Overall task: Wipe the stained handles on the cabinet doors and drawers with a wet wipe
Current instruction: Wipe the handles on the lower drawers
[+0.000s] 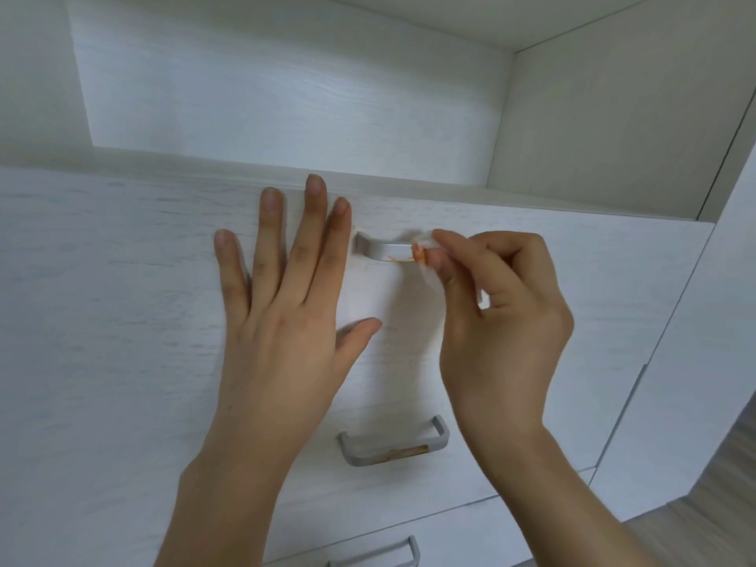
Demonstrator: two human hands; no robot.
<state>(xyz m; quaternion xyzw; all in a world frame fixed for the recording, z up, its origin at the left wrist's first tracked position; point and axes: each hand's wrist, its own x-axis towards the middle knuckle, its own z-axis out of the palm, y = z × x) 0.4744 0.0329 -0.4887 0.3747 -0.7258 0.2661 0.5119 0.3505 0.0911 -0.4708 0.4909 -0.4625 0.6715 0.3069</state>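
- Drawer fronts [122,321]: white, faint grey woodgrain streaks.
- Top handle [384,250]: pale grey, orange smear at its 4 o'clock end.
- Wet wipe [419,249]: white, orange-stained.
- Middle handle [392,444]: grey, orange-brown patch.
- Floor [720,505], 4 o'clock: grey-brown.

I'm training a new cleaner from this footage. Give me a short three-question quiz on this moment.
1. True or false: the left hand lies flat on the top drawer front.
2. What does the right hand pinch? A) sponge B) wet wipe C) brush
3. Fill in: the handle below shows an orange ____.

Key
1. True.
2. B: the wet wipe is at the top handle, already picking up orange.
3. Stain.
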